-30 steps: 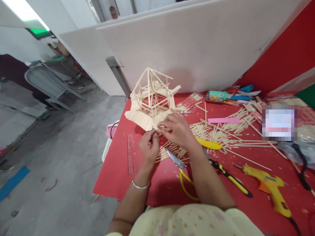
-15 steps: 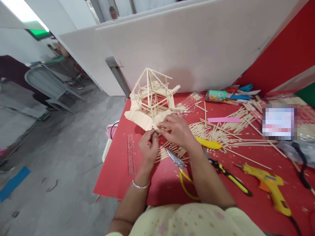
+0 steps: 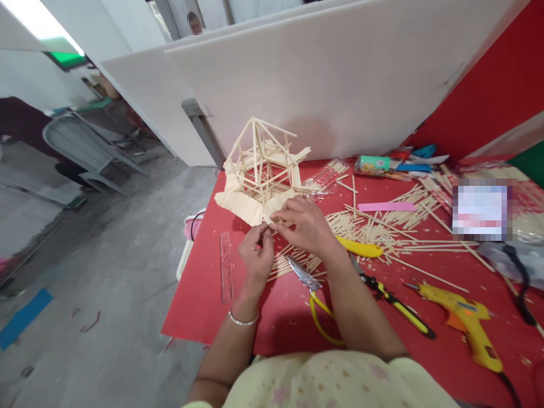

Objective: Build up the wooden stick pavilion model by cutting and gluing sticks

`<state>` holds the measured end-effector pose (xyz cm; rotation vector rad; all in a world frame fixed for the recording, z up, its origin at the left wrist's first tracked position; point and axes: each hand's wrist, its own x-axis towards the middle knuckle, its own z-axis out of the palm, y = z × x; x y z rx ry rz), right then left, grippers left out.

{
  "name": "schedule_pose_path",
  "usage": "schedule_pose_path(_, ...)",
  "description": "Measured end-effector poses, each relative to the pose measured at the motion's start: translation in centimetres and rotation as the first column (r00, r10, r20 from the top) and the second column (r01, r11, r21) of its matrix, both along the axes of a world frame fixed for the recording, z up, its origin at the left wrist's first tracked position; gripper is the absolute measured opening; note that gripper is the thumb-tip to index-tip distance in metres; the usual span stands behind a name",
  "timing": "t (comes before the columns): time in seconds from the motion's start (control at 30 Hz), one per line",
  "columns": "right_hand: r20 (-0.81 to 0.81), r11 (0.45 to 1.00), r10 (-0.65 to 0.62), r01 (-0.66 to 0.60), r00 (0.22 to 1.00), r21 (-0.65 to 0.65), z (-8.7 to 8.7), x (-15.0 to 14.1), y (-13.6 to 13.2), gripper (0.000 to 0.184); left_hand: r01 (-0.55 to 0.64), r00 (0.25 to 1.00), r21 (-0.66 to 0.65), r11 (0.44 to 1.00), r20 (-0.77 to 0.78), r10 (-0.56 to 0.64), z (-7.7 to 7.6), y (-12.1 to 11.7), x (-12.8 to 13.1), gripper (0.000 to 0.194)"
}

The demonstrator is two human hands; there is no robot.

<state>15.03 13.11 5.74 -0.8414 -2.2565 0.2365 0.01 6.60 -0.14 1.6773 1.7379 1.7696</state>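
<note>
A pale wooden-stick model (image 3: 259, 170) stands at the table's back left, an open frame with a pointed top and slatted panels flaring out around its lower part. At the front edge of these panels my hands meet. My left hand (image 3: 258, 249) is closed, with thumb and fingertips pinched together. Just to its right, my right hand (image 3: 306, 228) is also closed in a pinch, its fingertips at the front panel. Whatever lies between the fingertips is too small and covered to make out. Below the hands lie scissors (image 3: 315, 297) with yellow handles.
A clear ruler (image 3: 226, 266) lies at left. Right of my hands are loose sticks (image 3: 374, 226), a yellow-handled tool (image 3: 361, 247), a black-and-yellow cutter (image 3: 397, 306), a yellow glue gun (image 3: 463, 317) and a pink strip (image 3: 386, 207). A white board (image 3: 297, 85) rises behind the red table (image 3: 191, 300).
</note>
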Motion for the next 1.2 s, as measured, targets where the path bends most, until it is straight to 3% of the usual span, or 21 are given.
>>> schedule_pose_path(1.2, -0.004, 1.0, 0.001, -0.001, 1.0, 0.008, -0.18, -0.03, 0.04, 0.015, -0.007, 1.0, -0.009, 1.0, 0.007, 0.007, -0.13, -0.03, -0.01, 0.02)
